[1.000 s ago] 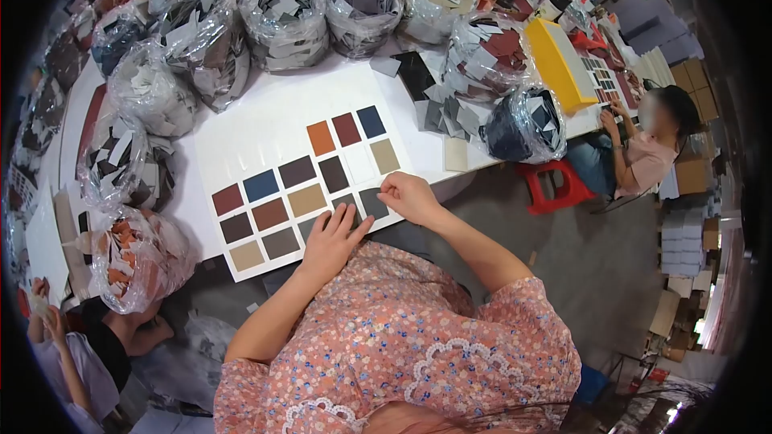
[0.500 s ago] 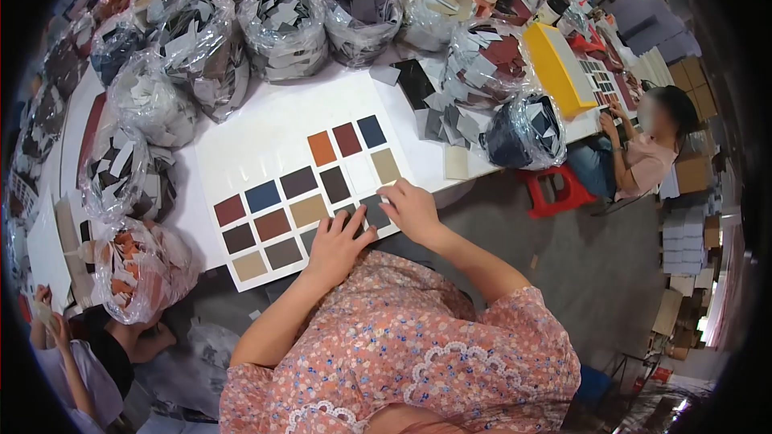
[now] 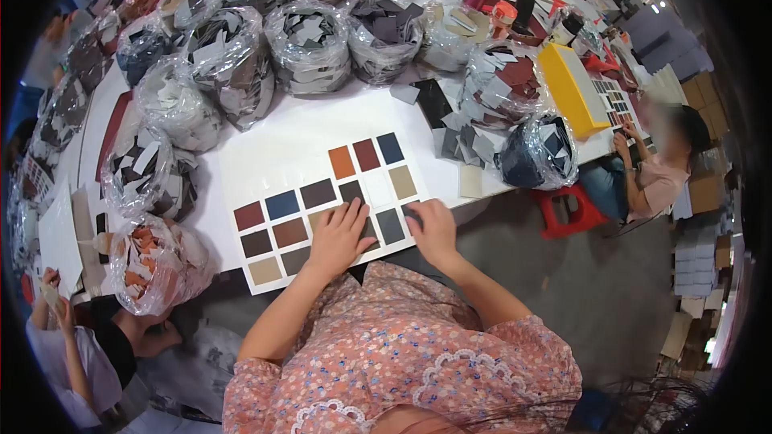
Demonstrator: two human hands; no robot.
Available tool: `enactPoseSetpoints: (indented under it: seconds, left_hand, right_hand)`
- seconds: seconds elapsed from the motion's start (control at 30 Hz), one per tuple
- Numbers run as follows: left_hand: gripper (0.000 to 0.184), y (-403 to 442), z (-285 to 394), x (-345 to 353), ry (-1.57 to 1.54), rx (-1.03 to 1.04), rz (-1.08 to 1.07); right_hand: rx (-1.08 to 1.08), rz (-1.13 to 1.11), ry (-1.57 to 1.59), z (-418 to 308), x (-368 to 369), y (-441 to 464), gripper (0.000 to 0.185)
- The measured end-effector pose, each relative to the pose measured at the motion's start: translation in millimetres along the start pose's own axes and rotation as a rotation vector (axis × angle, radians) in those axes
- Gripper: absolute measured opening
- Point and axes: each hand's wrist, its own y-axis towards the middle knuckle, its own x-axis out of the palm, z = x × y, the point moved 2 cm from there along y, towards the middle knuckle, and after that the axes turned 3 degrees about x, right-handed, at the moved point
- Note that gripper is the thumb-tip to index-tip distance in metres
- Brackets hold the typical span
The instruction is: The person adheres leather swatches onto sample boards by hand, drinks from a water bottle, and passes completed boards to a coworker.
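Note:
A white sample board (image 3: 241,162) lies on the table before me, with rows of coloured rectangular swatches on it. My left hand (image 3: 339,239) rests flat on the board's middle, fingers spread, partly covering a beige swatch (image 3: 318,219) and a dark brown swatch (image 3: 351,190). At the lower right corner, my right hand (image 3: 435,233) has bent fingers pressed on a dark swatch (image 3: 411,210), mostly hidden beneath them. Between the hands is a grey swatch (image 3: 391,226). Above the right hand sit a beige swatch (image 3: 403,182) and a white cell (image 3: 377,190).
Plastic bags of cut pieces (image 3: 307,48) line the table's back and left side. Loose grey pieces (image 3: 462,141) lie by a navy-filled bag (image 3: 532,153) at right. A yellow box (image 3: 572,90) stands beyond. One person sits right near a red stool (image 3: 569,210); another works at left.
The view has shifted, so the board sits farther right and lower. My left hand has slid left and up across the board, uncovering the grey swatch. My right hand stays near the corner.

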Motion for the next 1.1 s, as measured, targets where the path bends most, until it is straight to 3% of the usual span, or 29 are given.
enactPoseSetpoints:
  seconds: [0.1,0.2,0.3,0.43,0.6,0.7,0.73,0.97,1.1]
  left_hand:
    - [0.059,0,1,0,0.025,0.02,0.0]
    - [0.054,4,-3,-3,-0.042,0.027,0.029]
    - [0.056,2,-6,-10,-0.141,-0.015,-0.011]
    - [0.06,-2,-15,-26,-0.349,-0.171,0.151]
    - [0.05,-33,-53,-55,-0.352,-0.403,0.473]
    - [0.043,-52,-75,-61,-0.335,-0.431,0.659]
    - [0.042,-56,-79,-58,-0.388,-0.47,0.673]
    - [0.04,-59,-81,-28,-0.429,-0.537,0.586]
    - [0.044,-55,-77,-9,-0.209,-0.526,0.523]
  right_hand:
    - [0.229,0.152,-0.02,20,-7,-8,0.022]
    - [0.5,0.006,0.236,51,-1,-15,0.022]
    - [0.708,0.007,0.568,62,10,-9,0.023]
    - [0.552,-0.272,0.691,51,9,7,0.024]
    - [0.315,-0.155,0.677,26,-65,25,0.019]
    - [0.367,-0.117,1.05,40,-127,28,0.017]
    - [0.313,-0.128,1.027,69,-144,23,0.017]
    - [0.18,0.57,1.242,131,-265,-4,0.024]
    - [0.203,0.876,1.255,208,-279,-15,0.034]
